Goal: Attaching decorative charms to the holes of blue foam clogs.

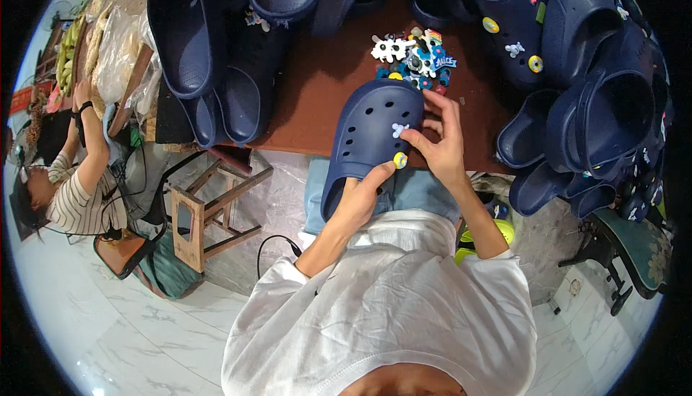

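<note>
Two hands on one navy clog (369,136), held over the lap at the near edge of the brown table (310,86). Left hand (360,198) is clamped on the clog's lower side, thumb up beside a round yellow charm (400,159); looks like it's there to steady the shoe with its holed top facing up. Right hand (441,140) is at the clog's right edge, fingers curled together, fingertips just beside a small pale charm (398,130) seated in the top; likely pressing or pinching it, but can't tell whether it grips anything, fingertips hide the contact. Charm pile (412,56) sits on the table just beyond the clog's toe, close for reach. More navy clogs stacked left (194,43) and right (598,108) of the table, some on the right already carrying charms. Clog's heel end is hidden behind the left hand and a white shirt (389,309). Wooden stool (209,216) on the floor to the left. Another person in a striped top (79,201) sits far left, partly cut by the rim. Charm shapes too small to make out.
</note>
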